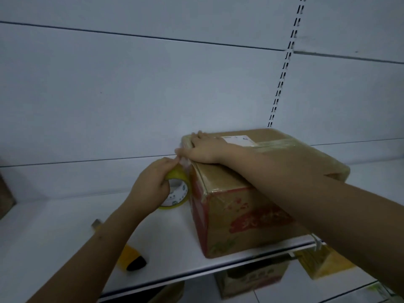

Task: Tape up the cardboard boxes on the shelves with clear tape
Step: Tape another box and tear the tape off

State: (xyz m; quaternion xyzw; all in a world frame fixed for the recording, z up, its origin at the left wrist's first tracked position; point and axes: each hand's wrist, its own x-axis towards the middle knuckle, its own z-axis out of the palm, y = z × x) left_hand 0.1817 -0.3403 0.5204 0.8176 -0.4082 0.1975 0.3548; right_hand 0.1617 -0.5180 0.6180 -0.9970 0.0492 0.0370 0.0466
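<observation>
The left hand (pixel 150 182) curls its fingers round a roll of clear tape (pixel 178 190), held upright just beside the cardboard box (pixel 251 193). The right hand (pixel 202 147) presses flat, fingers straight, on the box's top left edge. The box sits on a white shelf (pixel 65 226); a yellow-and-black utility knife (pixel 131 256) lies near the left forearm.

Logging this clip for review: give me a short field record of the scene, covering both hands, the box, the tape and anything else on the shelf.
left hand: grips the tape roll beside the box's left end
right hand: pressed flat on the box top, at its left edge
cardboard box: on the shelf, flaps shut, clear tape along the top
utility knife: lies on the shelf, partly behind the left forearm
lower level: more boxes, blurred
</observation>
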